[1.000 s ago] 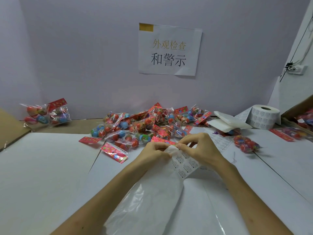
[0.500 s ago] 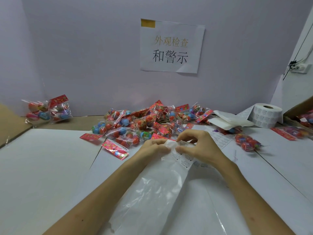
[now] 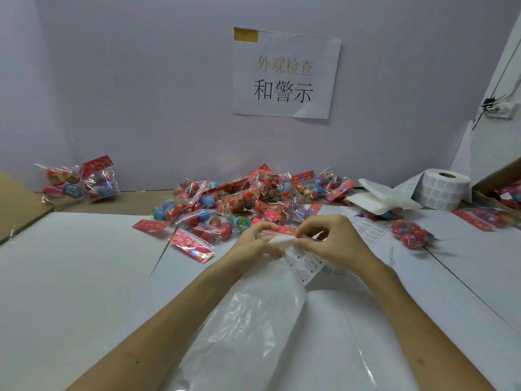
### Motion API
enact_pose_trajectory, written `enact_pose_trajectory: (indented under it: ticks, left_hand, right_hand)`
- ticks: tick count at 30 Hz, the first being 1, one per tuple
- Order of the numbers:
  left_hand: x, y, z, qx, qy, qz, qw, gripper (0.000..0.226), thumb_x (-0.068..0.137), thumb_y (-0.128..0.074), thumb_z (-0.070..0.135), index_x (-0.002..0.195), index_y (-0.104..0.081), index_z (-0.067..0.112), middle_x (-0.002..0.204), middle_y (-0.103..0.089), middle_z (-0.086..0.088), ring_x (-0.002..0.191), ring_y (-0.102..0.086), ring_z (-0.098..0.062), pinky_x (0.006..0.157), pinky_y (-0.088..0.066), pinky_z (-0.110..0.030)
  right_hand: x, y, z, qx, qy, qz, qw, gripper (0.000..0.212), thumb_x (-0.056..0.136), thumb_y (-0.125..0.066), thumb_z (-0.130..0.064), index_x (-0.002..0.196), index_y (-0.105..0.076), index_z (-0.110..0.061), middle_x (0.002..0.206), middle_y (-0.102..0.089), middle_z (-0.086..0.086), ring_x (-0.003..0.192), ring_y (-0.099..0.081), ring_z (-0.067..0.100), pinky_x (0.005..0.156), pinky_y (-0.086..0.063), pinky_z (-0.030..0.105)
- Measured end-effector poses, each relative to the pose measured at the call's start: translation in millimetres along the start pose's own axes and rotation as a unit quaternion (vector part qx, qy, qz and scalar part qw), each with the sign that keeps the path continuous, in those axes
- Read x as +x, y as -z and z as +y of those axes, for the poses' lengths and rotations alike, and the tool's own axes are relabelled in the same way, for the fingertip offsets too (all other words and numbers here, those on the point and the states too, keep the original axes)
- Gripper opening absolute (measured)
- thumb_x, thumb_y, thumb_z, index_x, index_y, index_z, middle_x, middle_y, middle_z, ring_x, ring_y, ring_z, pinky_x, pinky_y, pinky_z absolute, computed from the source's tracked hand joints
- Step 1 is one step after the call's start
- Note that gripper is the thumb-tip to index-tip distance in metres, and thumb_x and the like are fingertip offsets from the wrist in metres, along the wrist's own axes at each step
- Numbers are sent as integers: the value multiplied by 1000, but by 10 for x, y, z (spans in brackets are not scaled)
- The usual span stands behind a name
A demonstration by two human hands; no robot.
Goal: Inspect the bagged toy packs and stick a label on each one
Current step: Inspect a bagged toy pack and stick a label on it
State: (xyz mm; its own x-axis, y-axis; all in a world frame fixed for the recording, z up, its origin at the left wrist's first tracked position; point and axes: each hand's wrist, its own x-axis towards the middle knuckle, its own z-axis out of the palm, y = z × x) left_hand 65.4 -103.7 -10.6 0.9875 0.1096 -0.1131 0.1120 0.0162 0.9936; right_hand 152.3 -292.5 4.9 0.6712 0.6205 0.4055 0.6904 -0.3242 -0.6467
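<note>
**White table [image 3: 70, 277], label strip [image 3: 307, 263] pinched from both sides**

Lilac wall behind, with a paper sign [image 3: 284, 74] at 12 o'clock. A pile of bagged toy packs [image 3: 239, 201] lies on the table just beyond the hands, toward 12. Two more packs [image 3: 79, 179] sit well apart at 10 o'clock and a lone pack [image 3: 411, 234] lies at 3. A label roll [image 3: 442, 190] stands at 2 o'clock beside folded white paper [image 3: 380, 197]. At centre the left grip [image 3: 255, 244] and right grip [image 3: 335, 241] meet, fingers curled, both clamped on the top end of the printed label strip. The strip runs toward 4 o'clock beneath the right hand. A translucent sheet [image 3: 248, 320] drapes from the hands toward 6 o'clock.
</note>
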Motion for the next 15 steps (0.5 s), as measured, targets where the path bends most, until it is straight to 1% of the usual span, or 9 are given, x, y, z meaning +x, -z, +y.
enact_pose_trajectory:
  ticks: [2,4,6,9,11,13,15]
  left_hand:
    - [-2,4,-17,10,-11,-12,1000,48,83,-64,-16,117,-56,17,103,-75,-14,92,-72,-33,71,-59,-36]
    - [-9,5,-20,18,-20,-23,999,49,84,-64,-16,119,-56,17,99,-78,-9,90,-75,-28,67,-59,-32]
    - [-15,-2,-15,26,-32,-33,999,49,83,-63,-16,119,-56,17,95,-79,-6,85,-77,-21,63,-59,-28]
    - [-26,-10,6,43,-54,-44,997,49,83,-66,-14,116,-56,20,95,-79,-4,86,-77,-20,64,-59,-28]
    - [-37,-23,23,61,-73,-46,994,52,81,-68,-15,117,-56,21,100,-79,-5,92,-76,-24,71,-61,-33]
    - [-49,-37,29,74,-83,-58,992,55,80,-68,-16,118,-54,21,105,-78,-7,97,-75,-26,74,-61,-36]
    - [-71,-58,22,77,-74,-85,991,54,82,-69,-13,121,-54,21,109,-77,-6,99,-74,-25,74,-59,-34]
  right_hand:
    - [-5,14,-8,5,-3,-3,1000,11,78,-86,-22,78,-78,-30,77,-74,-10,74,-70,8,65,-58,25]
    - [-10,29,-19,8,-4,-4,1000,12,79,-84,-19,76,-78,-29,76,-74,-10,74,-71,9,68,-60,29]
    - [-16,40,-26,8,-2,-2,1000,13,81,-81,-16,76,-78,-29,76,-74,-11,73,-71,8,68,-59,27]
    - [-17,53,-20,21,-14,8,1000,12,82,-80,-16,76,-78,-26,75,-74,-10,73,-71,9,66,-56,21]
    - [-5,58,-11,27,-22,24,999,12,82,-80,-15,75,-77,-25,74,-74,-9,71,-70,9,65,-55,21]
    - [11,73,-2,44,-37,44,997,12,84,-79,-13,76,-76,-22,74,-74,-7,68,-71,12,64,-56,24]
    - [22,96,16,66,-49,67,994,11,87,-76,-10,80,-73,-18,74,-74,-3,62,-73,17,60,-57,29]
